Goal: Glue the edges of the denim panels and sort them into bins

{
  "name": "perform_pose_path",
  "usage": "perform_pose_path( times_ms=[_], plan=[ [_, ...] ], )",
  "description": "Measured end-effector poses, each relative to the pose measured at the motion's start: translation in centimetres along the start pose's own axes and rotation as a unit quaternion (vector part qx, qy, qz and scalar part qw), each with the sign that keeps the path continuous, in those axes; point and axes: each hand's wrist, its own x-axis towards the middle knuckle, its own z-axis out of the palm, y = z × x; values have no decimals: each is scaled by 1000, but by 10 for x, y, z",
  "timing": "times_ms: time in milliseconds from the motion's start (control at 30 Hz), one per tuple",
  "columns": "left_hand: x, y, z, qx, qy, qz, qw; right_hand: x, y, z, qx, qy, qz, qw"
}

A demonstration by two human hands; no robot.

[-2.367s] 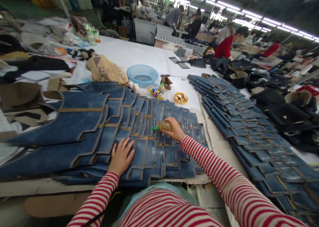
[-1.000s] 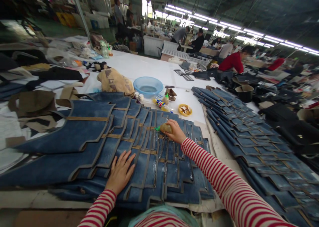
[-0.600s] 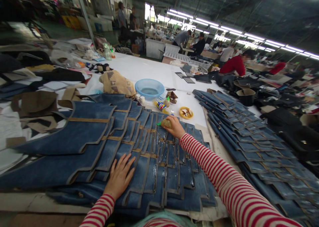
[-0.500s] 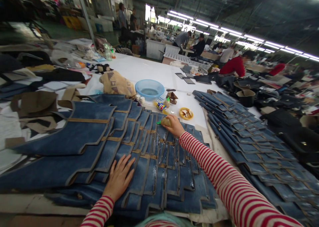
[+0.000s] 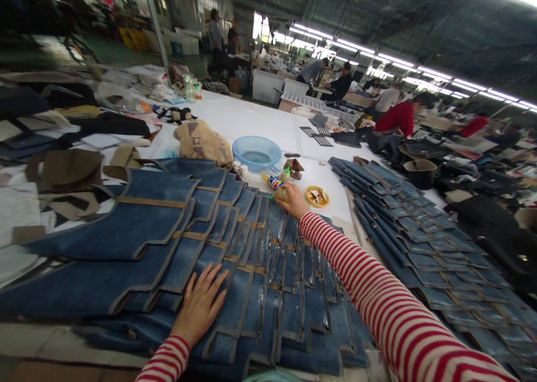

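Overlapping blue denim pieces (image 5: pixel 168 225) with tan edges lie fanned out on the table in front of me. My left hand (image 5: pixel 200 303) rests flat on the near pieces, fingers spread. My right hand (image 5: pixel 292 201) reaches to the far edge of the fan and grips a small yellowish glue bottle (image 5: pixel 280 194) with a green tip pointing left. Wet shiny lines run along several denim strips near the middle.
A blue plastic basin (image 5: pixel 257 151), a small yellow dish (image 5: pixel 317 196), a labelled bottle (image 5: pixel 273 181) and a tan patterned bag (image 5: pixel 203 140) sit beyond the fan. A second row of denim pieces (image 5: pixel 411 225) runs along the right. Other people work at far tables.
My right hand has moved the glue bottle away from me, from the middle of the fan to its far edge. My left hand stays flat on the near pieces.
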Motion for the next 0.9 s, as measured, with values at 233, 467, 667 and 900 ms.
perform_pose_path(
  times_ms=[233,467,667,900],
  plan=[
    [0,-1,1,3,-3,-1,1000,9,-7,-7,0,-4,77,997],
    [-1,-1,1,-2,-1,1,1000,-22,-24,-18,27,-68,62,995],
    [0,-1,1,-10,2,-3,1000,-26,-24,-18,34,-72,55,995],
    [-1,-1,-1,1,1,0,1000,8,-10,-12,9,-15,62,998]
  ],
)
